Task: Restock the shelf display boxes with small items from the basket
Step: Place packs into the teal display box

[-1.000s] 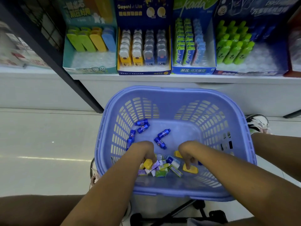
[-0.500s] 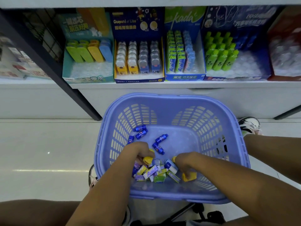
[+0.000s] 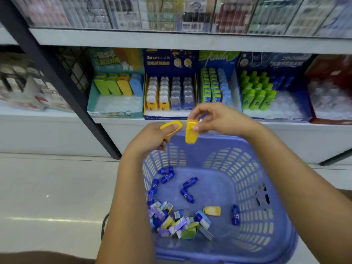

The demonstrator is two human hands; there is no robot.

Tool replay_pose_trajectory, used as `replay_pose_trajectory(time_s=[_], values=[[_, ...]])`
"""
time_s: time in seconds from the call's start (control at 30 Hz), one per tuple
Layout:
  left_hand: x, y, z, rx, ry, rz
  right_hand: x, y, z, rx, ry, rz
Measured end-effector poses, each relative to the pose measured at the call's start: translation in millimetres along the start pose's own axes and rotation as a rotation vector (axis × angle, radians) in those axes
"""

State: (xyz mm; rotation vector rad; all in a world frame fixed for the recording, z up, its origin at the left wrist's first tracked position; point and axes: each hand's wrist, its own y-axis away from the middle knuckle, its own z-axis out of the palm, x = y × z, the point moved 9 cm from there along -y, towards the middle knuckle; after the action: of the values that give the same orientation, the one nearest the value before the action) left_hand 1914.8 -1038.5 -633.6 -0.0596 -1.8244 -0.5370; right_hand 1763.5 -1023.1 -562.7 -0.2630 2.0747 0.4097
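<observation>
A lavender slotted plastic basket (image 3: 270, 187) carries dark blue bottle-shaped minis (image 3: 187, 195) scattered across its floor. A heap of purple, green and white packets (image 3: 177, 223) sits toward its near-left corner, with a flat-lying yellow oblong case (image 3: 212, 210) beside it. Over the far rim, a tilted yellow case (image 3: 171, 126) and an upright yellow case (image 3: 191, 134) are held just apart.

left grip (image 3: 152, 139): forward, fingers curled, pinching | right grip (image 3: 219, 119): forward, thumb-forefinger pinch

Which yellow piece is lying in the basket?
The yellow piece on the basket floor, right of the box pile; the other two yellow pieces are held over its far rim.
</observation>
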Motion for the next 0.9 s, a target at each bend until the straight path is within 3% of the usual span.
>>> replay_pose_trajectory(time_s=[0.2, 0.4, 0.57, 0.7, 0.9], values=[[39, 29, -68, 0.408, 0.094, 0.274, -75, -18, -29, 0.423, 0.063, -0.226], [7, 46, -125, 0.732, 0.239, 0.216, -114, -96, 9, 0.485, 0.246, -0.312], [-15, 47, -143, 0.775, 0.424, 0.188, -114, -158, 48, 0.367, 0.425, -0.281], [-23, 42, -141, 0.719, 0.555, 0.208, -112, -182, 68, 0.284, 0.566, -0.251], [-22, 41, -142, 0.712, 0.466, 0.283, -103, -189, 71, 0.309, 0.684, -0.23]])
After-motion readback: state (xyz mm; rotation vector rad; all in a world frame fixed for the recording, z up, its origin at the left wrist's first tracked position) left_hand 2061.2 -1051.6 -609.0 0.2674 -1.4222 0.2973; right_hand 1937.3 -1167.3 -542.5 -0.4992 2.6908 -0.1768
